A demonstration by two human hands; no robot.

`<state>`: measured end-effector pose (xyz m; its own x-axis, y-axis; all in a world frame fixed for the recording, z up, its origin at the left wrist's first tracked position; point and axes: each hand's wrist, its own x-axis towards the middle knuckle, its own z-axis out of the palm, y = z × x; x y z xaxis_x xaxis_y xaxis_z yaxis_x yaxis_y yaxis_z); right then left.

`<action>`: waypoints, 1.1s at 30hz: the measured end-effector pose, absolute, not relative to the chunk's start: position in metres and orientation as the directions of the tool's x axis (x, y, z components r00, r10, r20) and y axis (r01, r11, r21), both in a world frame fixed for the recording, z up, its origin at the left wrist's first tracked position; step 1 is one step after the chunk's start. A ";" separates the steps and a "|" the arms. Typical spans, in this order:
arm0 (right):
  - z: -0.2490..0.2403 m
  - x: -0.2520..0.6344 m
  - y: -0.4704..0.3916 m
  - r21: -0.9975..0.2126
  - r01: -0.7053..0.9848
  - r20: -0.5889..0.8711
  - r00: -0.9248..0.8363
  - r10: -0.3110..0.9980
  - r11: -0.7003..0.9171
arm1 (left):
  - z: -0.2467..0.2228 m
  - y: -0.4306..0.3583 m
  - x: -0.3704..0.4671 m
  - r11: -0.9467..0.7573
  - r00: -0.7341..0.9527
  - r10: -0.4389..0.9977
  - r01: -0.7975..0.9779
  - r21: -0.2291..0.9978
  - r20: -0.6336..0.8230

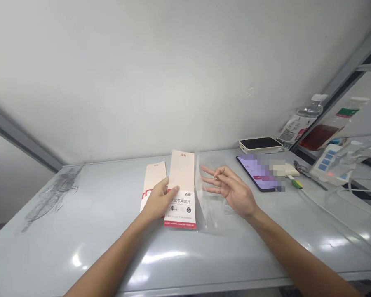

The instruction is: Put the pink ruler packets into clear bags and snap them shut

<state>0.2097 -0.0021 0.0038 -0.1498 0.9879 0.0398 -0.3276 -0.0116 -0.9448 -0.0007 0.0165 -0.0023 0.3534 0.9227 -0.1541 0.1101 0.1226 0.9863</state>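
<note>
My left hand (158,200) is closed on a printed package card (181,173), thumb across its front. The card is pale above and white below, with a red bottom edge and a large "4". A second card of similar look (154,175) lies behind and left of this hand, partly covered by it. To the right of the held card is a clear plastic bag (208,214). My right hand (231,189) has its thumb and index finger pinched together at the bag, while the other fingers stretch left against or inside the film; which of these, I cannot tell.
A lit phone (255,173) lies on the grey table (89,214), with a dark-screened device (261,144) behind it. Bottles (303,121) stand at the back right. A white power strip (330,165) and cables (324,206) occupy the right side. A wall rises behind.
</note>
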 end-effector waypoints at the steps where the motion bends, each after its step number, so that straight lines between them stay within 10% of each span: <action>1: 0.003 0.209 -0.002 -0.952 -0.305 0.026 -0.138 0.990 -0.017 | -0.003 0.017 -0.001 0.118 0.358 0.921 0.113 0.987 -0.151; 13: -0.016 0.192 -0.002 -0.962 0.183 -0.233 -0.172 0.957 -0.201 | -0.014 0.019 -0.003 0.068 0.281 0.932 0.481 0.874 -0.227; 33: 0.001 0.202 -0.003 -0.896 -0.382 -0.147 -0.231 0.962 -0.228 | -0.001 0.018 -0.010 -0.112 0.073 0.993 0.359 0.927 0.091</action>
<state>0.2020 -0.0029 0.0008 -0.2312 0.9618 -0.1465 -0.3815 -0.2282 -0.8958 -0.0101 0.0182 -0.0013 0.0728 0.9931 0.0915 0.3593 -0.1117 0.9265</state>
